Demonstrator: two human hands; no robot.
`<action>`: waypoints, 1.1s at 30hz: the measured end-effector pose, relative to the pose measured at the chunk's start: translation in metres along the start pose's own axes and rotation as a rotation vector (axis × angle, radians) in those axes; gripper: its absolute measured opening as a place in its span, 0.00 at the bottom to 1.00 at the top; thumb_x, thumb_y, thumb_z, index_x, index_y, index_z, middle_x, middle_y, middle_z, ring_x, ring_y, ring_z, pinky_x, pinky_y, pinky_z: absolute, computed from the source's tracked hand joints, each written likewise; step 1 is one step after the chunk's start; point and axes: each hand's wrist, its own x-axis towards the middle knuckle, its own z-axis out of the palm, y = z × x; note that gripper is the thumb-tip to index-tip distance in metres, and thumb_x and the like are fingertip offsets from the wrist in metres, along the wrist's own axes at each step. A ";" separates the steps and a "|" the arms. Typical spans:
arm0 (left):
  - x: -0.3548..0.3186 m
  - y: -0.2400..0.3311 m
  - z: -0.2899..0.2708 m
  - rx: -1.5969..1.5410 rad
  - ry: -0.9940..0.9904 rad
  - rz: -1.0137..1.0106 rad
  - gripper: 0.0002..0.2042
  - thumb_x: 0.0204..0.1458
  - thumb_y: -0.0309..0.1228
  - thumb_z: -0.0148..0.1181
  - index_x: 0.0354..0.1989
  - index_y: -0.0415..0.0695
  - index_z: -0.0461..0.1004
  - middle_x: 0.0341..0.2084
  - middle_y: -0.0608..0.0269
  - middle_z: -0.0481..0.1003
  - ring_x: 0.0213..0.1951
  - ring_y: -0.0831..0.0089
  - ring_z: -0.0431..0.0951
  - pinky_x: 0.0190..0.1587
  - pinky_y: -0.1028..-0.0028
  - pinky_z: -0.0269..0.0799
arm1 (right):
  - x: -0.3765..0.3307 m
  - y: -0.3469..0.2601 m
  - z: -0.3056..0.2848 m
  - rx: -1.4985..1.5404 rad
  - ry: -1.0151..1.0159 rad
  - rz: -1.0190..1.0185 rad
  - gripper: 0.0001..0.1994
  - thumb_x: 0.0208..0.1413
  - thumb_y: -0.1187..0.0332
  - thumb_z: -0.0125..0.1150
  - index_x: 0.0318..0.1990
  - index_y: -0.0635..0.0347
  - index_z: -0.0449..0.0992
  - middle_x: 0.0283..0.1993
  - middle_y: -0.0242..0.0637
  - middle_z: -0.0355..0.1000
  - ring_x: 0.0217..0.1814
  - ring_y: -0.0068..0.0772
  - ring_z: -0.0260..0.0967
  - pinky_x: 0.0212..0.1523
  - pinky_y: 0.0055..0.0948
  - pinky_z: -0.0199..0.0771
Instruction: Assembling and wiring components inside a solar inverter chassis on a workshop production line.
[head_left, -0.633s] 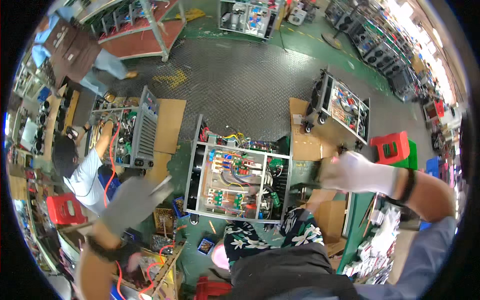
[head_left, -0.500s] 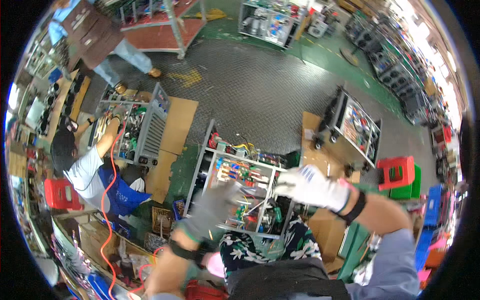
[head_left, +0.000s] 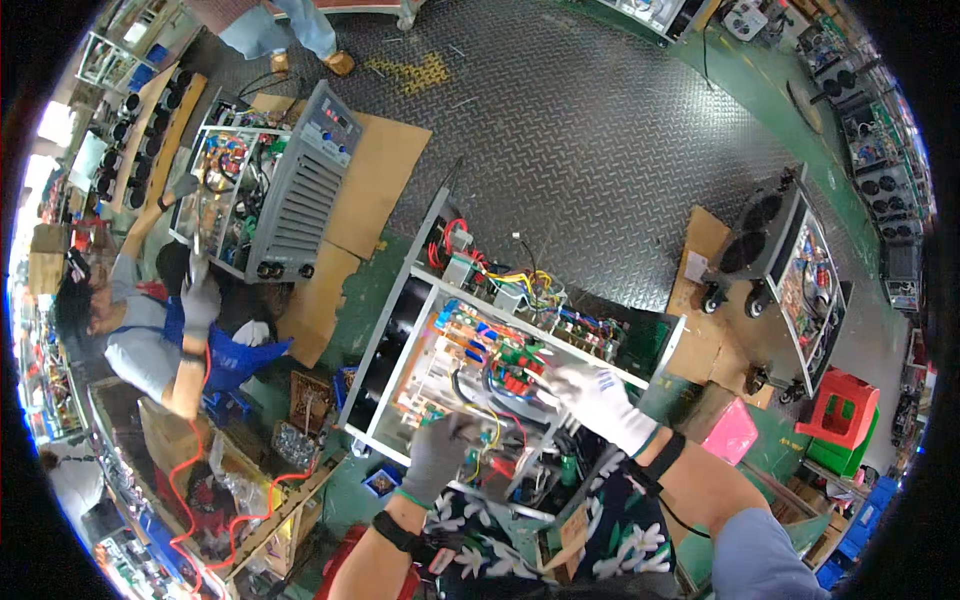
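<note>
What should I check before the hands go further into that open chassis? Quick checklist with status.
1. Both hands gloved: ok. Left hand wears a grey glove, right hand a white one.
2. Hands over the open chassis: ok, both are above its wiring.
3. Either hand gripping a part or tool: cannot tell, motion blur hides the fingers.
4. Loose wires clear of the hands: not ok, coloured leads run right beneath both.
5. Co-worker clear: ok, that person's hands are on the other unit to the left.
6. Power off: cannot tell.
</note>
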 end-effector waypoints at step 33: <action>0.173 -0.095 0.013 -0.355 0.113 -0.070 0.13 0.56 0.23 0.50 0.49 0.36 0.73 0.24 0.62 0.76 0.24 0.81 0.75 0.29 0.80 0.71 | 0.140 0.100 0.166 0.345 0.238 0.338 0.16 0.54 0.70 0.55 0.48 0.69 0.70 0.35 0.55 0.73 0.40 0.53 0.73 0.38 0.41 0.70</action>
